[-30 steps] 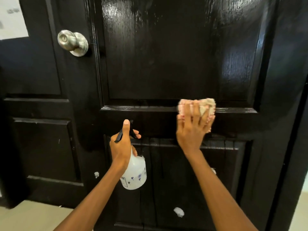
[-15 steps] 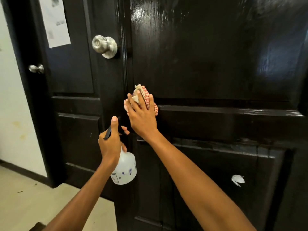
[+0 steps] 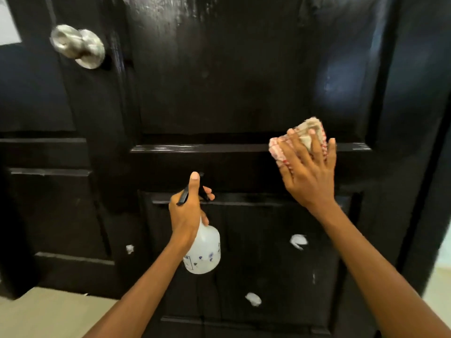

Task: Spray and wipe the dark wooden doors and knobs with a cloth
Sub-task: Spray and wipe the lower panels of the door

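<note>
One cloth (image 3: 299,142) lies flat under the right hand (image 3: 308,176), against the door (image 3: 219,81).

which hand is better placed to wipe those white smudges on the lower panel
Right. The right hand already presses the cloth flat against the door, above the white smudges. The left hand grips the spray bottle.

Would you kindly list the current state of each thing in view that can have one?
Left hand: grips the spray bottle's neck.
Spray bottle: upright, held off the door.
Right hand: fingers spread, pressing the cloth flat.
Cloth: bunched, against the door's ledge.
Door: glossy, with white spots low down.
Knob: untouched, blurred.
</note>
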A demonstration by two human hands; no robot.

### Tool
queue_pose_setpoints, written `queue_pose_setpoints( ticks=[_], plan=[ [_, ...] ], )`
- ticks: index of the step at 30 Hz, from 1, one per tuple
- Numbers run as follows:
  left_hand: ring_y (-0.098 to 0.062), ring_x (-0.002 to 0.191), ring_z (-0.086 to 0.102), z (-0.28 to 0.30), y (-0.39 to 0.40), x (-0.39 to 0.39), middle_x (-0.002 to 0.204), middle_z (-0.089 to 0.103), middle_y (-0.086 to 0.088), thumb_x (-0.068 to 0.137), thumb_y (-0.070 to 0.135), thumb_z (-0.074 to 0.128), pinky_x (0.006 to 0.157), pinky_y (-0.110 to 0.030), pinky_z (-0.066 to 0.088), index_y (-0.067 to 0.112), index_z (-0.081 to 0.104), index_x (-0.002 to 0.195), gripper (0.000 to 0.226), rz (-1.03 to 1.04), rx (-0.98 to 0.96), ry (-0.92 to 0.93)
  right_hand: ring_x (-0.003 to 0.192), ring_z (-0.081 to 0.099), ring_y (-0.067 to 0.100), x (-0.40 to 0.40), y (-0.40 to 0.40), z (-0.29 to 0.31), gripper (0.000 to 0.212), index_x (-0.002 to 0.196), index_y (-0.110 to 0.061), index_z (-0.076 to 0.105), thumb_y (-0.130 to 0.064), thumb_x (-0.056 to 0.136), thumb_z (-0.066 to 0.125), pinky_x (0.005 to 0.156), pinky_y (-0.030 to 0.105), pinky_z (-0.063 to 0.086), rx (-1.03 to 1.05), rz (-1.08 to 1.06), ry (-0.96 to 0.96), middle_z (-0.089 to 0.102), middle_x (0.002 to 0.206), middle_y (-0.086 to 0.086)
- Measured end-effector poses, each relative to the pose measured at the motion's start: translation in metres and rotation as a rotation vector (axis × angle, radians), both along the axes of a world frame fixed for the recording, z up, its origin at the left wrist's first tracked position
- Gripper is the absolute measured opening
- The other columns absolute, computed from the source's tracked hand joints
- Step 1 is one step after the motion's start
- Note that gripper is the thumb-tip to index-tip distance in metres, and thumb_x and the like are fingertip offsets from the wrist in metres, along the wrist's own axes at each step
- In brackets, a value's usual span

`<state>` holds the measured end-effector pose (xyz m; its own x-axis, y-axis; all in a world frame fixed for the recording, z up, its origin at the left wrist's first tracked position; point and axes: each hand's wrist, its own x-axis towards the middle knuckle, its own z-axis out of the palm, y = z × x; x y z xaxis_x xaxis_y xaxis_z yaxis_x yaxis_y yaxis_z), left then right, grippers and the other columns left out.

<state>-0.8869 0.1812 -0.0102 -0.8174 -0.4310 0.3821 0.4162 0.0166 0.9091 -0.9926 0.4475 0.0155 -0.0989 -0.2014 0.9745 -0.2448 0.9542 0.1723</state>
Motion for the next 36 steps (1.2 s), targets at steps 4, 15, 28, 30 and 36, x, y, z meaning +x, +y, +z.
queue_pose_setpoints(
  ticks=[4,15,28,30,36],
  plan=[
    [-0.021,0.036,0.051,-0.001,0.050,-0.008,0.087,0.078,-0.010,0.090,0.070,0.045,0.045,-0.034,0.046,0.002,0.072,0.090,0.072,-0.129,-0.062,0.006,0.151,0.027,0.035,0.006,0.084,-0.015,0.051,0.155,-0.025,0.040,-0.044,0.107,0.042,0.121,0.062,0.016,-0.192,-0.145,-0.058,0.031,0.164,-0.001],
    [-0.023,0.035,0.050,-0.016,0.110,-0.016,0.085,0.079,-0.008,0.100,0.062,0.042,0.051,-0.027,0.052,0.005,0.073,0.087,0.066,-0.214,-0.087,-0.035,0.153,0.015,0.044,0.009,0.101,-0.042,0.063,0.160,-0.017,0.025,-0.053,0.108,0.024,0.120,0.066,0.010,-0.563,-0.137,-0.166,0.020,0.167,0.012],
    [-0.023,0.035,0.051,-0.027,0.123,-0.010,0.084,0.078,-0.008,0.099,0.062,0.044,0.047,-0.033,0.048,0.004,0.073,0.086,0.066,-0.234,-0.097,-0.037,0.148,0.029,0.043,0.010,0.162,-0.111,0.055,0.154,-0.027,0.039,-0.035,0.101,0.052,0.113,0.073,0.023,0.022,-0.203,-0.106,0.035,0.162,0.010],
    [-0.024,0.036,0.051,-0.028,0.129,-0.009,0.085,0.078,-0.008,0.100,0.060,0.044,0.047,-0.034,0.048,0.005,0.074,0.086,0.064,-0.257,-0.103,-0.042,0.152,0.020,0.039,0.018,0.186,-0.116,0.059,0.160,-0.023,0.024,-0.044,0.107,0.037,0.117,0.069,0.019,-0.291,-0.228,-0.183,0.025,0.166,0.010],
    [-0.023,0.035,0.052,-0.027,0.146,-0.010,0.085,0.078,-0.008,0.094,0.065,0.044,0.045,-0.028,0.049,0.006,0.074,0.087,0.066,-0.299,-0.122,-0.053,0.155,0.005,0.039,0.019,0.123,-0.102,0.060,0.162,-0.028,0.014,-0.050,0.108,0.025,0.121,0.065,0.007,-0.535,-0.100,-0.314,0.010,0.170,0.007]
  ],
)
